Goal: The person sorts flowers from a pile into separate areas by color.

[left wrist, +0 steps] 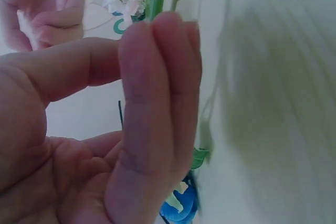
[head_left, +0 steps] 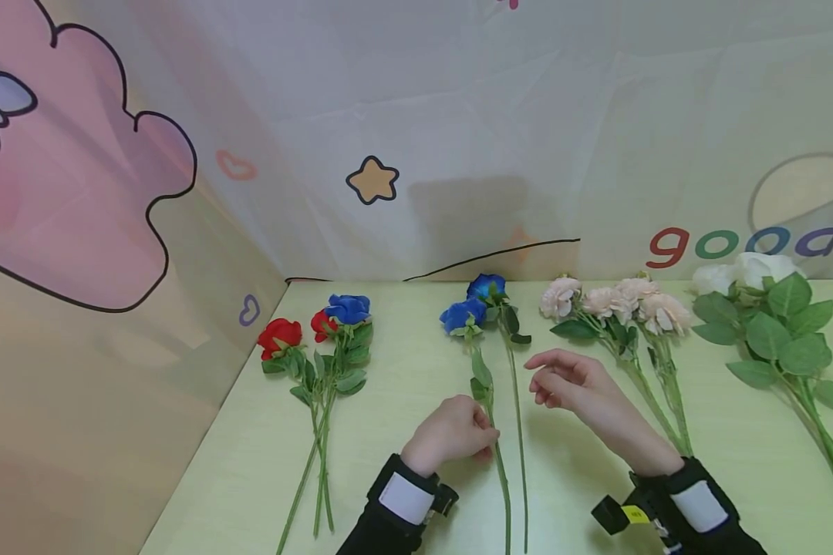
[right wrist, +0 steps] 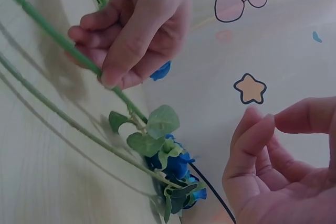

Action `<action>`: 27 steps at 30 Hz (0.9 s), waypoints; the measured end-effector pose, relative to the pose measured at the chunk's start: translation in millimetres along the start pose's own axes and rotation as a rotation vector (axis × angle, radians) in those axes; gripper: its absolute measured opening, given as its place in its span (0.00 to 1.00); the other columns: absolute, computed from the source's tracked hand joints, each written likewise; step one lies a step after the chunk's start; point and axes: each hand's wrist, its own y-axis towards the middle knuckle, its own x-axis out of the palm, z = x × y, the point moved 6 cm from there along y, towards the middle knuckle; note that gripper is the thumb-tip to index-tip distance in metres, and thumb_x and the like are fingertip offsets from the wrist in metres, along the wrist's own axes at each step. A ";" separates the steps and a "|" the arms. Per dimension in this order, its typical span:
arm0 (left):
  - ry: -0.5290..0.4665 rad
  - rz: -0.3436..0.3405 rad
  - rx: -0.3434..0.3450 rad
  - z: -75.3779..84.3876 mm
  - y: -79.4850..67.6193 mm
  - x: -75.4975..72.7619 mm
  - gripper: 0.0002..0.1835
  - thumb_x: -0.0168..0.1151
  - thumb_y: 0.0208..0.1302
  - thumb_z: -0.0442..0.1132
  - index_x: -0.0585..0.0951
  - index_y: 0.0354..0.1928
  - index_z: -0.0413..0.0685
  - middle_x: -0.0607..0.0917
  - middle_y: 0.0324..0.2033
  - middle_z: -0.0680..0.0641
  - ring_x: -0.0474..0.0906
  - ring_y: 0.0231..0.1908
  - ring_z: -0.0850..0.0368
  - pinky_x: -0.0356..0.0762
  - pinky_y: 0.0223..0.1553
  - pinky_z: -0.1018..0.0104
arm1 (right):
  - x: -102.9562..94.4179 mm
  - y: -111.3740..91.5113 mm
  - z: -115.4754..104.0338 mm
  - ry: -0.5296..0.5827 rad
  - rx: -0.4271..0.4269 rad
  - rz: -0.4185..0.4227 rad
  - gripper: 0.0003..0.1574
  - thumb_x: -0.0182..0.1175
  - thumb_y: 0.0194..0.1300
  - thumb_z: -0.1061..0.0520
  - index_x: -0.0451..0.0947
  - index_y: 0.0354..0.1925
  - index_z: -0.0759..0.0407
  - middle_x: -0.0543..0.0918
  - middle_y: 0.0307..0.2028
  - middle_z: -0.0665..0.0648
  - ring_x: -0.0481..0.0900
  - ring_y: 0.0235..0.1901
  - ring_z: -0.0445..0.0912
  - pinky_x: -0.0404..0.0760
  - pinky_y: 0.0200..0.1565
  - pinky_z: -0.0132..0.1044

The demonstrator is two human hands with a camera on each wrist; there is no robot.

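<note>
Between its thumb and fingers, my left hand [head_left: 453, 432] pinches the green stem [right wrist: 79, 56] of an artificial blue rose [head_left: 462, 316]. That flower head points to the back of the table. Just right of it lies a second blue rose [head_left: 487, 287], its long thin stem [head_left: 517, 416] running toward me. My right hand [head_left: 583, 393] hovers to the right of both stems, fingers loosely bent and holding nothing. In the right wrist view its thumb and fingertips [right wrist: 253, 121] come close together with nothing between them. The left wrist view shows mostly curled fingers [left wrist: 147, 98], which hide much of the stem.
At left, red roses [head_left: 280, 337] and another blue rose [head_left: 349, 309] lie with stems crossing. Pale pink flowers [head_left: 605, 302] lie right of centre, behind my right hand. White roses [head_left: 767, 268] with large leaves are at far right. A printed cloth [head_left: 319, 154] hangs behind the table [head_left: 229, 462].
</note>
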 end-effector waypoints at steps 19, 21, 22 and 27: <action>-0.180 0.083 -0.079 -14.6 6.5 -20.2 0.05 0.63 0.66 0.37 0.81 0.34 0.42 0.87 0.21 0.48 0.87 0.24 0.56 0.70 0.27 0.68 | 27.4 9.6 26.2 -0.422 -0.050 -0.118 0.19 0.58 0.69 0.60 0.78 0.55 0.68 0.86 0.34 0.59 0.83 0.28 0.44 0.78 0.31 0.34; -0.197 0.111 -0.077 -16.9 7.2 -24.3 0.06 0.63 0.65 0.37 0.81 0.35 0.42 0.87 0.22 0.47 0.87 0.24 0.56 0.69 0.28 0.67 | 31.0 8.8 27.9 -0.451 -0.056 -0.147 0.20 0.58 0.69 0.59 0.78 0.55 0.69 0.85 0.34 0.58 0.82 0.28 0.43 0.77 0.31 0.33; -0.203 0.124 -0.074 -17.8 7.5 -26.3 0.06 0.63 0.65 0.38 0.81 0.36 0.41 0.87 0.22 0.47 0.87 0.25 0.55 0.69 0.28 0.67 | 32.8 8.4 28.6 -0.455 -0.056 -0.161 0.20 0.59 0.69 0.58 0.78 0.55 0.70 0.85 0.34 0.58 0.82 0.28 0.42 0.78 0.31 0.33; -0.245 0.161 -0.064 -22.1 8.9 -31.8 0.06 0.61 0.64 0.37 0.82 0.35 0.41 0.88 0.23 0.46 0.88 0.25 0.54 0.68 0.28 0.67 | 40.6 7.4 32.8 -0.465 -0.062 -0.226 0.21 0.59 0.70 0.56 0.80 0.51 0.73 0.86 0.35 0.57 0.82 0.29 0.40 0.79 0.33 0.32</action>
